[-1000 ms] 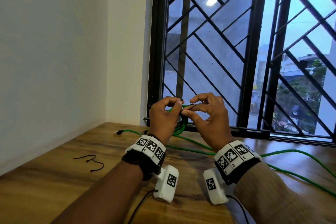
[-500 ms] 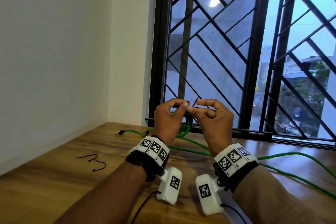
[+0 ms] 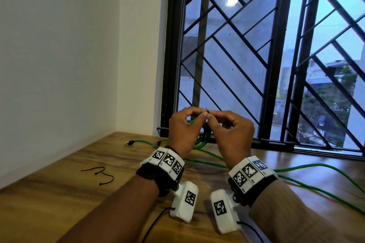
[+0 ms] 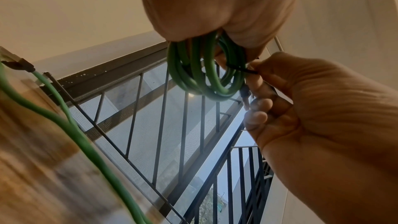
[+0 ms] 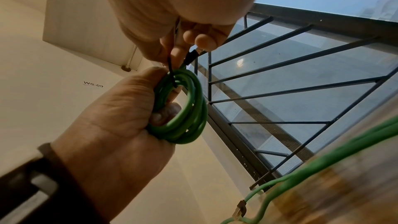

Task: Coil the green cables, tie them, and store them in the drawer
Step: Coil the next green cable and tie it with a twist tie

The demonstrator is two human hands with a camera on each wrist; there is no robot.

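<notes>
cool bluish daylight enters through the black-barred window (image 3: 256, 55), where a round lamp glare (image 3: 231, 2) reflects, leaving the head view sharp but the wide-angle wrist views dimmer, warm-tinted, bent at the edges, with the wooden bench (image 4: 32, 168) smeared by blur.

— What's the room like from where you stand?
— A corner. Plain white walls (image 3: 59, 55) meet beside a tall window (image 3: 227, 65) with a black frame and a grille (image 3: 223, 41) of slanted black bars.
— And outside?
— Bluish daylight, a grey concrete wall (image 3: 233, 77), some trees (image 3: 324, 108) and buildings off to the right. A round lamp reflection (image 3: 231, 2) sits on the glass.
— Furniture?
— A wooden table (image 3: 59, 203) with a streaky brown grain, pushed up to the sill. There's a small label (image 5: 93, 84) reading WS-09 on the wall.
</notes>
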